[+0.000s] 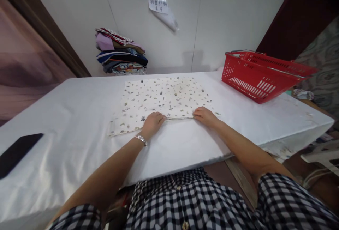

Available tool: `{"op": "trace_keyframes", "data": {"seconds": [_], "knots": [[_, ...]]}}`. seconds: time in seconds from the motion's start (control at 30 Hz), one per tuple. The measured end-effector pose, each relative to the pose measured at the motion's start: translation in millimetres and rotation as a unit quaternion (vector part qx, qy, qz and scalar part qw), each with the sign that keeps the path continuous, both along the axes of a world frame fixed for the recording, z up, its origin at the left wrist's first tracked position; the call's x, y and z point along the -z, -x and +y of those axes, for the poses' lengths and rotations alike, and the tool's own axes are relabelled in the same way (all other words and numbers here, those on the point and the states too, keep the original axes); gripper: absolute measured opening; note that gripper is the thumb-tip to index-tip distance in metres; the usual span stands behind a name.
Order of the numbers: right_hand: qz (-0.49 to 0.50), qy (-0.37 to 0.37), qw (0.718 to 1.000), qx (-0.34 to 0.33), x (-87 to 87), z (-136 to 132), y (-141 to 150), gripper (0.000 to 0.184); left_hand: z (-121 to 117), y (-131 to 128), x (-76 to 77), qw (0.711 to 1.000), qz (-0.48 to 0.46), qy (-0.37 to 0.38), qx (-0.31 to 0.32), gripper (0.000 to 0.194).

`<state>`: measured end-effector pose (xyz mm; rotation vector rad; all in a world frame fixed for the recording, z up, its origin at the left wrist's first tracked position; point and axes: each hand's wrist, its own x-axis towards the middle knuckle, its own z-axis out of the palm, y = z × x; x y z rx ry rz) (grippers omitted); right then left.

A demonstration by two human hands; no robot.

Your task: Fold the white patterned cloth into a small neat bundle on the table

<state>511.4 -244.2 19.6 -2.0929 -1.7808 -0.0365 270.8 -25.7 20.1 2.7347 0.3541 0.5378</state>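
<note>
At the centre of the frame, our left hand point(153, 123) and right hand point(206, 116) pinch the near edge of the printed cloth point(166, 97) on the white-covered table point(82, 117), where an uneven pull could crease it.

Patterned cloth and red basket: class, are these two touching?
Apart. The head view shows a strip of white tablecloth between the patterned cloth and the red basket.

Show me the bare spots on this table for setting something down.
Bare white cloth lies between the black flat object and the printed fabric, and again between the right forearm and the red basket. Crowded: the fabric's near edge, with left hand and right hand on it.
</note>
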Motion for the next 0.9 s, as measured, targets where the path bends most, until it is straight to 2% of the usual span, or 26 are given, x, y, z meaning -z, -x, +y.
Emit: {"op": "trace_keyframes", "data": {"seconds": [0.1, 0.2, 0.37, 0.57, 0.73, 0.9], "knots": [[-0.02, -0.018, 1.0, -0.013, 3.4, 6.0, 1.5, 0.021, -1.7, 0.5, 0.0, 1.0, 0.008, -0.012, -0.005, 0.032], [-0.032, -0.053, 0.998, -0.019, 6.8, 9.5, 6.0, 0.023, -4.3, -1.5, 3.2, 0.998, 0.018, -0.056, -0.001, 0.028], [-0.044, -0.102, 0.994, -0.009, 14.2, 13.3, 11.9, 0.027, -15.1, -17.5, 6.6, 0.993, 0.022, -0.11, 0.03, 0.028], [-0.069, -0.1, 0.993, -0.008, 14.9, 10.8, 15.8, 0.027, -25.9, -36.6, 3.5, 0.995, 0.032, -0.096, 0.019, 0.024], [-0.105, -0.082, 0.991, -0.023, 13.0, 8.7, 20.7, 0.025, -27.2, -38.8, 4.6, 0.997, 0.024, -0.072, -0.02, 0.028], [-0.125, -0.07, 0.99, -0.003, 17.4, 12.1, 19.3, 0.026, -26.9, -39.7, 4.8, 0.997, 0.028, -0.059, -0.028, 0.028]]}}
